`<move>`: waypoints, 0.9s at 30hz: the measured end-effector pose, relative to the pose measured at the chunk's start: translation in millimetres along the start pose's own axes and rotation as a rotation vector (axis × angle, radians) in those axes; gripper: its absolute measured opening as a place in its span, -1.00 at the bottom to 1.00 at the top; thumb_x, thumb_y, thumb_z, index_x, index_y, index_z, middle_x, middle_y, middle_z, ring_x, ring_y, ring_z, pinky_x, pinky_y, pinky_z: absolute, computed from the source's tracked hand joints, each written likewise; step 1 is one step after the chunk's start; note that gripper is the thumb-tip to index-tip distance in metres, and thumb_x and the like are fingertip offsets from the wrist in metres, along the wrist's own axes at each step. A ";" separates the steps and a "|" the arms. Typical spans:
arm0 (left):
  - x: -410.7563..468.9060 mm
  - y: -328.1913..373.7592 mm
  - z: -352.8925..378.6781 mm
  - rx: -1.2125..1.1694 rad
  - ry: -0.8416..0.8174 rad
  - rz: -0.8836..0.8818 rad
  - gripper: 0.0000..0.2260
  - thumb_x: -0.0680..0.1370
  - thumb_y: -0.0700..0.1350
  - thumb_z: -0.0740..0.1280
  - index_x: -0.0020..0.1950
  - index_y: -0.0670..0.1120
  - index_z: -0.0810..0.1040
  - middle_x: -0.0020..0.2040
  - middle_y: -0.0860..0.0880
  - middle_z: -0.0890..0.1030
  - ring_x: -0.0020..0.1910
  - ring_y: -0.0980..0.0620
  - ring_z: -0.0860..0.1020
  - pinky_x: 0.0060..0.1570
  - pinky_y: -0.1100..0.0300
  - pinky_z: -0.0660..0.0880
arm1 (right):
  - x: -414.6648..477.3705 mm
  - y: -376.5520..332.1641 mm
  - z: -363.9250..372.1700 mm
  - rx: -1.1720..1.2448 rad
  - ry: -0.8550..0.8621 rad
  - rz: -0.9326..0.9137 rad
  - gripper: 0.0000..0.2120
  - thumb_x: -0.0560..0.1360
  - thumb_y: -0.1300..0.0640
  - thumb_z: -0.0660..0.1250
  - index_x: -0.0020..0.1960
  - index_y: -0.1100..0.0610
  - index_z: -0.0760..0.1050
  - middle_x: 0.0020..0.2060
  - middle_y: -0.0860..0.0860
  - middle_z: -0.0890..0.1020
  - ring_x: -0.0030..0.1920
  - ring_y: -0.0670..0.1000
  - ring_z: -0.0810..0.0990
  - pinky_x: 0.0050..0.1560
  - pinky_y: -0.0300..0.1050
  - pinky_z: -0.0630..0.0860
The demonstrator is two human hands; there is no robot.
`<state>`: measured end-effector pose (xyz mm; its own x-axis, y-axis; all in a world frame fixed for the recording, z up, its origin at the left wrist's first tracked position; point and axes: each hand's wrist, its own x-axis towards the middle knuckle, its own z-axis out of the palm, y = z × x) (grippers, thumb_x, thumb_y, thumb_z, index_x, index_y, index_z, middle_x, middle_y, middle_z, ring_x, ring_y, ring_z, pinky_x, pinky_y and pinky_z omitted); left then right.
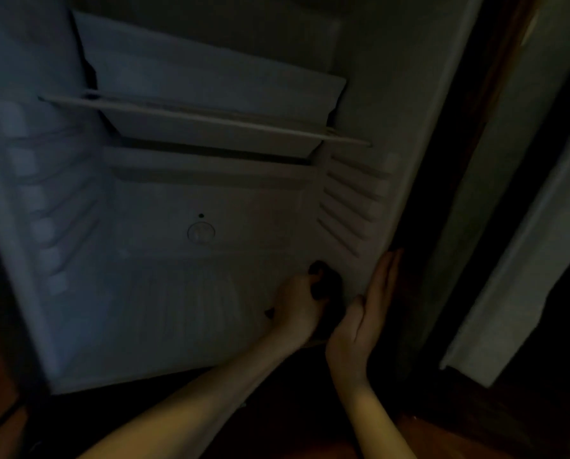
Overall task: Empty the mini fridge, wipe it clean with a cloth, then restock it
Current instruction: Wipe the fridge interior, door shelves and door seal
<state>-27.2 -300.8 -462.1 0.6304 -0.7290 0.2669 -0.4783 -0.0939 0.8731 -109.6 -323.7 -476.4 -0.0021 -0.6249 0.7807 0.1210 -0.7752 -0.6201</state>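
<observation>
The dark, crumpled cloth (330,283) is judged to be soft, limp and light. It is best taken as a wad in the fist rather than by an edge, so that pressure can be put through it. In this dim light its colour is read only as near black, and its weave cannot be made out.

It is held bunched in the curled fingers of the left hand (298,304), at about 4 o'clock in the view, pressed into the corner where the floor of the white plastic-lined mini fridge (243,207) meets its right wall.

The right hand (366,313) is laid flat, fingers straight and together, against the front edge of that right wall, just beside the cloth at its 3 o'clock. It grips nothing, and the hands are close but not touching.

The liner looks stiff, smooth and probably slippery when damp. The moulded pale ribs (346,207) at 2 o'clock of the cloth may trap dirt.

The cabinet is seen to hold no food. A thin wire shelf (204,119) crosses at 12 o'clock, and a small round fitting (201,232) sits on the back wall.
</observation>
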 end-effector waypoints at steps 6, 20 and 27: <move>-29.6 13.5 -20.0 -0.107 -0.052 -0.047 -0.93 0.40 -0.05 0.50 -0.15 0.01 0.71 -0.31 0.10 0.67 -0.30 0.26 0.60 -0.29 0.22 0.53 | -17.3 3.2 -21.3 -0.076 -0.139 0.026 -0.48 0.59 0.10 -0.08 0.54 0.08 -0.03 0.55 -0.10 0.03 0.54 -0.17 0.03 0.48 -0.34 -0.05; 59.5 43.1 -25.8 0.245 0.343 0.296 -0.80 0.57 -0.19 0.24 0.08 -0.13 0.64 0.08 -0.12 0.66 0.07 -0.11 0.61 0.00 0.10 0.51 | -19.3 9.2 -14.9 -0.142 -0.109 -0.004 -0.40 0.53 0.17 -0.03 0.56 0.19 0.00 0.56 0.00 0.02 0.54 -0.19 -0.02 0.45 -0.39 -0.02; 24.5 47.8 -9.4 0.278 0.363 0.357 -0.80 0.60 -0.26 0.19 0.01 -0.17 0.62 -0.05 -0.11 0.66 -0.11 -0.02 0.59 -0.18 0.23 0.33 | -17.9 1.0 -9.1 -0.094 -0.070 0.026 -0.38 0.49 0.16 -0.03 0.54 0.24 0.04 0.54 0.06 0.04 0.51 -0.27 -0.05 0.41 -0.48 -0.05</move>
<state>-28.8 -316.8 -410.0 0.5464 -0.4739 0.6906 -0.8115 -0.0956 0.5765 -118.4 -314.1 -491.8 0.0694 -0.6396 0.7656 0.0269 -0.7660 -0.6423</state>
